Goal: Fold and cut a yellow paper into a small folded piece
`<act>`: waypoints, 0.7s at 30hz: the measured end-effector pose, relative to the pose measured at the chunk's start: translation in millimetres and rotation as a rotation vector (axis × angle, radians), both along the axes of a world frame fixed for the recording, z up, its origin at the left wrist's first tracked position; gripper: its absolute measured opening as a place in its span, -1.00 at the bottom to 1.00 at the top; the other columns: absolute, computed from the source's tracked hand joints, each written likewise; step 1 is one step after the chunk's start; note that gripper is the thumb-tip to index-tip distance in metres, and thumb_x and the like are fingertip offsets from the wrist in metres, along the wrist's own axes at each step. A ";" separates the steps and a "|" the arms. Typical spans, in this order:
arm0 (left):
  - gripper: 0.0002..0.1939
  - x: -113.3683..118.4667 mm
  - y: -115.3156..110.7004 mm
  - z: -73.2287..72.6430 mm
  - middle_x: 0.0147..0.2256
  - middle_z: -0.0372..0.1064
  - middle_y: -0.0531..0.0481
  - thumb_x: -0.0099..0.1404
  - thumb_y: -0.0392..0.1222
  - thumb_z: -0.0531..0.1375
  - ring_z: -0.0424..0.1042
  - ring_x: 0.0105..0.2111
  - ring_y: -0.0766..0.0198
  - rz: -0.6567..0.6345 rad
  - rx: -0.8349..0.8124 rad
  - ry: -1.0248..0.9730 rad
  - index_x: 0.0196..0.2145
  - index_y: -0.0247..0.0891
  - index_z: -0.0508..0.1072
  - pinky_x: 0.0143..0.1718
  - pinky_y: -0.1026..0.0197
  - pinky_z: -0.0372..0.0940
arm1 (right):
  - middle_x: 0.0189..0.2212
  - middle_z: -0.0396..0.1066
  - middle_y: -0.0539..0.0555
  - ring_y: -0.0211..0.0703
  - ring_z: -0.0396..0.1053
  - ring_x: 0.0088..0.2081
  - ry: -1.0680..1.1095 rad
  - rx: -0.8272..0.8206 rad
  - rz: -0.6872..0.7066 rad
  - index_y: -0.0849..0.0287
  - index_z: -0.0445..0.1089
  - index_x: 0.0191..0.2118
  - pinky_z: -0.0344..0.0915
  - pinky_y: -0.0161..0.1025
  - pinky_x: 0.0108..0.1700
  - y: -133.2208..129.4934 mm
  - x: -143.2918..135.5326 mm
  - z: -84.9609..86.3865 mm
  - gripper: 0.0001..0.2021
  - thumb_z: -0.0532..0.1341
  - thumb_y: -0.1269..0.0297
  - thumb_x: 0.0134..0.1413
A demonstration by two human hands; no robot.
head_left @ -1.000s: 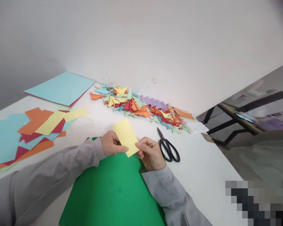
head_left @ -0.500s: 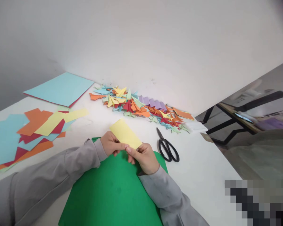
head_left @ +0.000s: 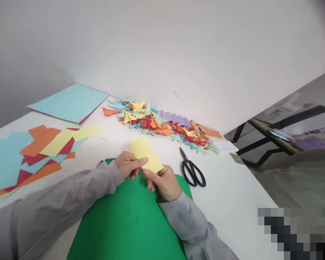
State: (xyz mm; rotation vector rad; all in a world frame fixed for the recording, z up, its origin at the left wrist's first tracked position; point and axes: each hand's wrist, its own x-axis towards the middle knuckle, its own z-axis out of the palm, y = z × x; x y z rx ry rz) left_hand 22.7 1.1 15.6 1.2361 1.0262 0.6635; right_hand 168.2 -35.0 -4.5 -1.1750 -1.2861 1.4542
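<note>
A small yellow paper is held up above a green sheet. On its left edge my left hand is closed, the thumb lying across its face. My right hand pinches the lower right edge between thumb and fingers. The fingers behind the paper are partly hidden. Black-handled scissors lie to the right of my right hand, tip pointing away.
Behind my hands runs a long pile of folded paper pieces in several colours. Loose coloured papers lie at the left, with a large light-blue sheet beyond. A wall stands behind the table.
My left thumb has moved up and away from my right thumb, onto the face of the yellow paper. The paper has turned slightly more upright.
</note>
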 end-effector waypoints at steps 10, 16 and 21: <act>-0.59 -0.3 3.8 -7.7 -0.88 0.09 0.12 -0.04 0.01 0.19 0.05 -0.86 0.50 0.088 0.061 -0.025 -0.82 -0.33 0.24 -0.81 0.39 -0.03 | -0.74 0.35 -0.01 -0.38 0.23 -0.73 0.000 0.024 -0.034 0.29 0.39 -0.59 0.19 -0.43 -0.68 -2.9 -4.5 3.1 -0.78 0.29 0.20 -0.20; -0.47 -0.7 3.0 -6.2 -0.89 0.09 0.08 0.03 0.15 0.09 0.05 -0.87 0.49 0.078 0.013 0.038 -0.84 -0.34 0.25 -0.81 0.37 -0.03 | -0.78 0.31 -0.03 -0.40 0.19 -0.76 0.018 0.027 -0.030 0.28 0.36 -0.67 0.16 -0.44 -0.71 -2.8 -4.6 3.8 -0.75 0.28 0.23 -0.18; -0.38 -1.1 4.0 -10.3 -0.89 0.10 0.05 0.05 0.27 -0.03 0.06 -0.88 0.47 0.057 -0.016 -0.037 -0.82 -0.33 0.26 -0.83 0.37 -0.03 | -0.78 0.32 -0.03 -0.40 0.20 -0.75 0.028 0.022 -0.026 0.28 0.37 -0.66 0.18 -0.44 -0.70 -2.7 -3.7 3.6 -0.77 0.28 0.24 -0.18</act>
